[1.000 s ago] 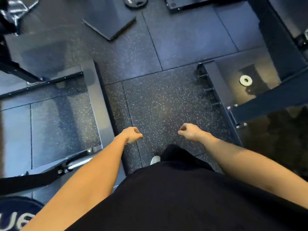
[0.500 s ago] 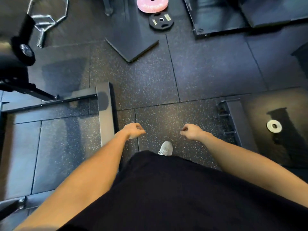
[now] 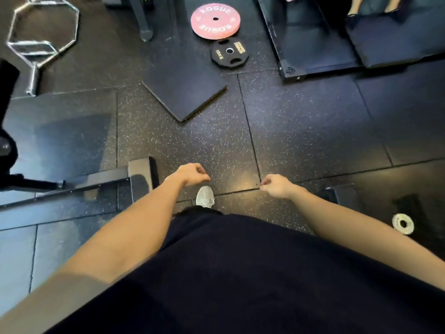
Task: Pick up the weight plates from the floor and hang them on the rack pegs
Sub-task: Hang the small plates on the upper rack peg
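Floor (image 3: 301, 131): dark speckled rubber tiles, seams crossing; broad open stretch between the hands and the plates.
Loose mat (image 3: 185, 92): black square lying askew, one corner pointing toward the viewer, far edge touching the black plate.
Rack base (image 3: 142, 173): steel foot just left of the left hand.
Pink weight plate (image 3: 215, 20): flat on the floor, top centre, lettered ROGUE, well apart from both hands.
Black weight plate (image 3: 230, 53): marked 10KG, flat, touching the pink plate's near edge.
Left hand (image 3: 190, 174): fingers loosely curled, holding nothing, above the floor.
Right hand (image 3: 277, 185): fingers loosely curled inward, holding nothing.
Shoe (image 3: 205, 196): pale, between the hands.
Small silver plate (image 3: 402, 223): flat on the floor, far right.
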A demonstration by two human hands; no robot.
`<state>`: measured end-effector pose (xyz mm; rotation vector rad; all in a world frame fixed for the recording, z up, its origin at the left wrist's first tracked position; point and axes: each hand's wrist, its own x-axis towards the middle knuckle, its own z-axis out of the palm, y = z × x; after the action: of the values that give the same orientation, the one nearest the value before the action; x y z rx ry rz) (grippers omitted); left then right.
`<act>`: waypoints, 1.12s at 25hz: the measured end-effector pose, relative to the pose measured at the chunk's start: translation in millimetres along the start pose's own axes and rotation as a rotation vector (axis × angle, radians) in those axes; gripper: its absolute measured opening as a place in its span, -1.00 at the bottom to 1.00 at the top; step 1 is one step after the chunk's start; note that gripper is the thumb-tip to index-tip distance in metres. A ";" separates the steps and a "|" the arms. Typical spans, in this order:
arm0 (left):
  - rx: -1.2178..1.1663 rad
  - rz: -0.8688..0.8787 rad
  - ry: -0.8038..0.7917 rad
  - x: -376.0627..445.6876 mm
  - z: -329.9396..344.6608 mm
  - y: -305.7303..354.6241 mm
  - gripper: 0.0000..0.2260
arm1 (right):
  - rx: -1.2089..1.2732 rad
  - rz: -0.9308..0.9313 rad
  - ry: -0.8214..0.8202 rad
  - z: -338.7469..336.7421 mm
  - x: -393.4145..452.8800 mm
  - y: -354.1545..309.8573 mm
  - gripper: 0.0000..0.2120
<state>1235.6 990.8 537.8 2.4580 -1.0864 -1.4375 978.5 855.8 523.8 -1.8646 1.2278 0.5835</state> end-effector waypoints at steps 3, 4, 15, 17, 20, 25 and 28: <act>0.074 0.068 -0.044 61.9 -78.2 44.9 -0.69 | 0.082 0.081 0.024 -54.3 41.3 -30.1 -0.72; 0.094 0.091 -0.057 79.6 -98.7 59.1 -0.69 | 0.130 0.107 0.049 -70.6 51.6 -35.8 -0.74; 0.423 0.334 -0.216 284.2 -191.7 293.9 -0.70 | 0.450 0.322 0.213 -243.9 185.8 -2.5 -0.70; 0.475 0.344 -0.247 317.1 -195.4 349.5 -0.69 | 0.503 0.360 0.231 -289.4 207.9 19.3 -0.71; 0.531 0.380 -0.288 355.6 -197.4 429.3 -0.69 | 0.584 0.401 0.268 -350.7 231.6 51.4 -0.70; 0.590 0.395 -0.317 419.6 -192.9 540.5 -0.77 | 0.732 0.460 0.305 -426.1 261.6 104.8 -0.82; 0.625 0.429 -0.371 470.5 -179.0 616.9 -0.84 | 0.826 0.541 0.318 -469.5 284.0 150.1 -0.81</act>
<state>1193.2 195.8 548.7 2.0822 -2.2715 -1.6135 937.0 288.4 524.0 -0.9418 1.8454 0.0026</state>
